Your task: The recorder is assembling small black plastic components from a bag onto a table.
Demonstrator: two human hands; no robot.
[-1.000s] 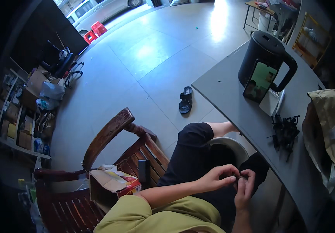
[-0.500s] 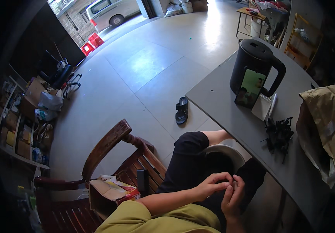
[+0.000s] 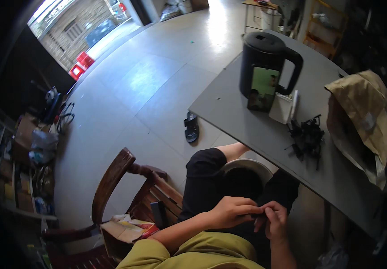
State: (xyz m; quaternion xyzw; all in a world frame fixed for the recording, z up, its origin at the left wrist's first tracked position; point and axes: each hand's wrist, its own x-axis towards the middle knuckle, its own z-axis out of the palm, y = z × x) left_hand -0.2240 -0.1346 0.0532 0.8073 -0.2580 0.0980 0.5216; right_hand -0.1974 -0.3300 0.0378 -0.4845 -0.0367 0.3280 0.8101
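Observation:
In front of my belly, above my lap, my left hand point(image 3: 234, 212) and my right hand point(image 3: 275, 220) meet at the fingertips. Both are closed in a pinch; whatever lies between the fingers is too small or hidden to name. Between my knees stands a pale bucket point(image 3: 266, 170) with dark contents that I cannot make out. To the right, on the grey table point(image 3: 247, 130), lies a tangled pile of small black parts point(image 3: 308, 136). An open brown paper bag point(image 3: 364, 105) stands beyond the pile.
A black kettle point(image 3: 261, 49) stands on the table with a phone point(image 3: 264, 85) leaning on it, beside a white notepad point(image 3: 281, 109). Left of me is a wooden chair point(image 3: 110, 179) holding an opened cardboard box point(image 3: 121, 228). A black sandal point(image 3: 192, 127) lies on the floor.
My view has shifted, so the table and kettle appear further left. My left fingers have straightened out toward the right fingertips. The van outside has mostly left the doorway view.

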